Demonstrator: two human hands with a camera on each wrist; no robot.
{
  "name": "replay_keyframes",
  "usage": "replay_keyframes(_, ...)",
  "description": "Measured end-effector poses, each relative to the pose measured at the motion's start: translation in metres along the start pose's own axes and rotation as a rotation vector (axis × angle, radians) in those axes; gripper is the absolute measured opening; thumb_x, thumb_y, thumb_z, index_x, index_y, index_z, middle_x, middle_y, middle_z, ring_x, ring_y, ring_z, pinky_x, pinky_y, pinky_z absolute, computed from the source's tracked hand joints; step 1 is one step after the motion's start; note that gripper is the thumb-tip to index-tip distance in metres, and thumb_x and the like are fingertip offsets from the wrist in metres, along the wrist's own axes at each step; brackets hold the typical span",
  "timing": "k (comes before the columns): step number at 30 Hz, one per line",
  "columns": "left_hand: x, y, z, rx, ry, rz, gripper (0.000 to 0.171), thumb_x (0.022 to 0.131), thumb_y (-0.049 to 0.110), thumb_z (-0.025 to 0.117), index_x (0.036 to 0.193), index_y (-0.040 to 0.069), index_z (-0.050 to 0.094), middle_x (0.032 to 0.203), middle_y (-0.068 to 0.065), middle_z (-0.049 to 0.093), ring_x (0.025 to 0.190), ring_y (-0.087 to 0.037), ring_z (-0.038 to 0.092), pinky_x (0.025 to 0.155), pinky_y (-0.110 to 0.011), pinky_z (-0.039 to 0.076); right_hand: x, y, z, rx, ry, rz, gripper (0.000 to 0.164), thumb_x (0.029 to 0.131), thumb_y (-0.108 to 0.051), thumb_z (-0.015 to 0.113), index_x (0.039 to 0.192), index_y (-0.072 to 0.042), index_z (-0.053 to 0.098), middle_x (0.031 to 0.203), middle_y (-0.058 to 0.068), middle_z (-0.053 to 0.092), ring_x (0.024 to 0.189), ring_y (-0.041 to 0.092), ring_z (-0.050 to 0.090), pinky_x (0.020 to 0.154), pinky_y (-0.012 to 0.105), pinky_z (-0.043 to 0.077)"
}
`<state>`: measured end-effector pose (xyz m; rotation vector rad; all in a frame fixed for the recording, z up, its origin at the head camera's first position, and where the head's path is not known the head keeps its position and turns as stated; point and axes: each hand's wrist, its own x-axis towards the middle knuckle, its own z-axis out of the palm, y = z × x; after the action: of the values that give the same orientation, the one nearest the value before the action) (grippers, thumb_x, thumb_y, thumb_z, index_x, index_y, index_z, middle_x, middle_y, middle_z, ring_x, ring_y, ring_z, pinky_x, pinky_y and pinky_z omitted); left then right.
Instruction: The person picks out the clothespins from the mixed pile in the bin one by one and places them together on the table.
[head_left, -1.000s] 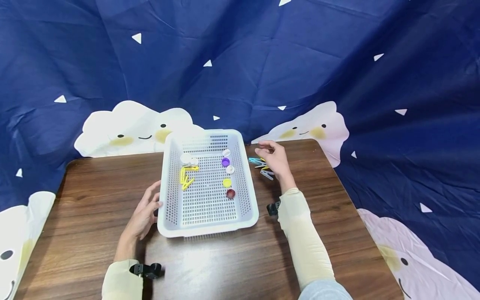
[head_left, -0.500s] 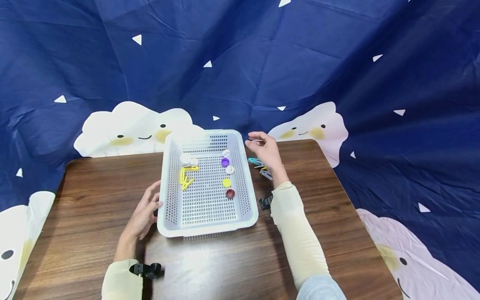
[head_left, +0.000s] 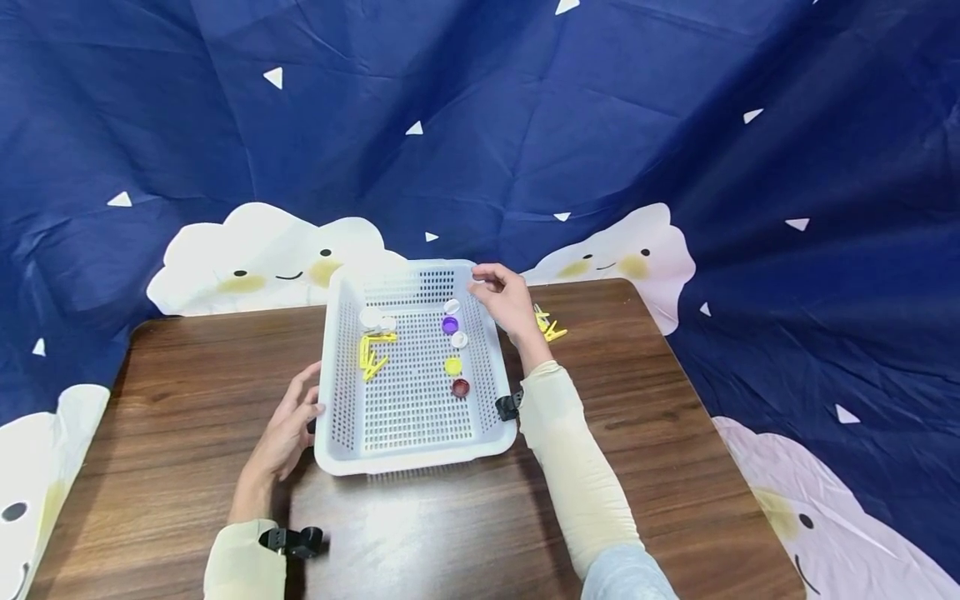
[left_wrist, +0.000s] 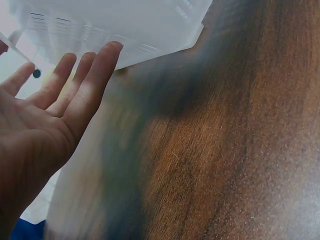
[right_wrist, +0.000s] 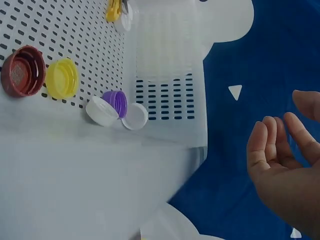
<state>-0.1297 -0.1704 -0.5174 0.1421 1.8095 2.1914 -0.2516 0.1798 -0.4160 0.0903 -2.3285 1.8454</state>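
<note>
My left hand is at the left side of a white perforated plastic basket. In the left wrist view its fingers reach out fairly straight, fingertips at the basket wall. My right hand hovers over the basket's far right corner. The right wrist view shows its fingers loosely bent, thumb apart, nothing between them. Down the basket's right side lie white caps, a purple cap, a yellow cap and a dark red cap. Yellow clothespins lie on its left side beside white caps.
The basket stands on a dark wood table. Yellow clothespins lie on the table right of the basket, partly behind my right hand. A blue cloth with white clouds and triangles hangs at the table's far edge.
My right hand has moved left from above the clothespins on the table to over the basket's far right corner, hiding the blue and grey clothespins. My left hand and the basket stay put.
</note>
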Motion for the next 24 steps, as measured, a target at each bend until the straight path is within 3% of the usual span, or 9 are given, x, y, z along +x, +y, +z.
replay_keyframes(6, 0.0, -0.001, -0.001, -0.002, -0.016, 0.027, 0.065, 0.1, 0.0, 0.039, 0.16, 0.016, 0.019, 0.14, -0.013, 0.05, 0.114, -0.021, 0.061, 0.079, -0.051, 0.055, 0.0, 0.003, 0.011, -0.002, -0.044, -0.006, 0.029, 0.09, -0.005, 0.072, 0.118, 0.001, 0.07, 0.117, 0.021, 0.067, 0.089, 0.013, 0.058, 0.081, 0.026, 0.046)
replay_keyframes(12, 0.0, -0.003, -0.002, -0.007, -0.018, 0.034, 0.065, 0.1, 0.001, 0.04, 0.16, 0.017, 0.02, 0.139, -0.011, 0.051, 0.113, -0.022, 0.061, 0.078, -0.052, 0.055, -0.004, 0.01, 0.023, 0.02, -0.126, -0.034, 0.032, 0.09, -0.01, 0.075, 0.121, -0.001, 0.071, 0.12, 0.021, 0.067, 0.101, 0.024, 0.064, 0.09, 0.032, 0.049)
replay_keyframes(16, 0.0, -0.004, -0.002, -0.009, -0.014, 0.025, 0.065, 0.1, 0.001, 0.04, 0.16, 0.017, 0.02, 0.141, -0.013, 0.049, 0.113, -0.021, 0.061, 0.078, -0.053, 0.055, -0.006, 0.02, 0.031, 0.023, -0.165, 0.002, 0.034, 0.091, -0.014, 0.075, 0.123, -0.004, 0.07, 0.121, 0.02, 0.067, 0.102, 0.025, 0.064, 0.092, 0.037, 0.05)
replay_keyframes(24, 0.001, -0.003, -0.002, -0.002, -0.008, 0.022, 0.066, 0.1, 0.001, 0.04, 0.16, 0.017, 0.02, 0.143, -0.017, 0.046, 0.113, -0.022, 0.061, 0.078, -0.052, 0.055, -0.005, 0.034, 0.05, -0.004, -0.199, 0.071, 0.04, 0.092, -0.014, 0.074, 0.128, 0.001, 0.066, 0.123, 0.017, 0.066, 0.104, 0.022, 0.063, 0.087, 0.031, 0.051)
